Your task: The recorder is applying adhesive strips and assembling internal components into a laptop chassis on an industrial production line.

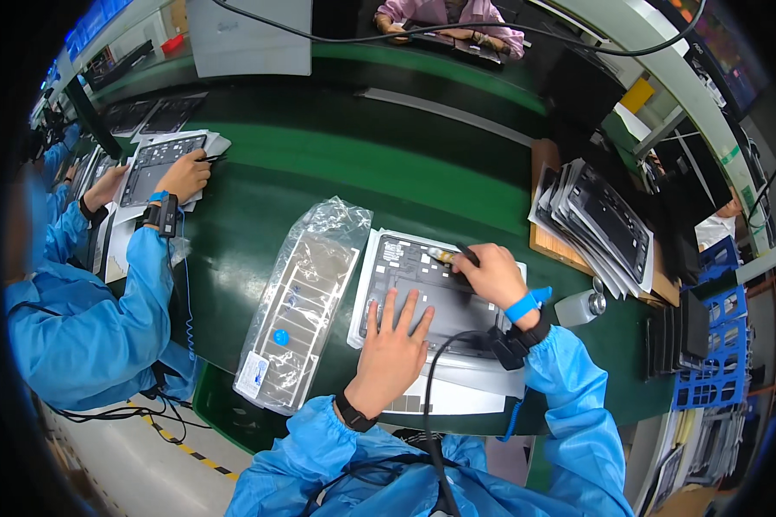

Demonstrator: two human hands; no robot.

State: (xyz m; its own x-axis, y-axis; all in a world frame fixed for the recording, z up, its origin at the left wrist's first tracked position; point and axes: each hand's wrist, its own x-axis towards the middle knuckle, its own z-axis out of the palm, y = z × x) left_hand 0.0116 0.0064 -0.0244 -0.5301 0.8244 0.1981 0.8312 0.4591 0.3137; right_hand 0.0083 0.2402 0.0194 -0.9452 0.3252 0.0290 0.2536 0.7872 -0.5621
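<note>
A dark grey panel [409,289], flat and rectangular with small pale patches along its upper part, lies before me on white sheets. My left hand [391,358] rests on its lower left part, fingers spread. Closed around a small brush [442,255] with a dark handle and a yellowish end, my right hand [491,277] is over the panel's upper right part. The brush end meets or nearly meets the surface there. Just left of the panel lies a transparent plastic bag [297,302] holding a sheet of grey strips, with a round blue sticker on it.
To the right, a stack of similar panels [599,220] leans on a wooden box, near a bottle with a metal top [581,306]. Blue crates [714,345] stand beyond. A co-worker in blue [103,293] handles another panel at left; a person in pink [453,17] sits opposite.
</note>
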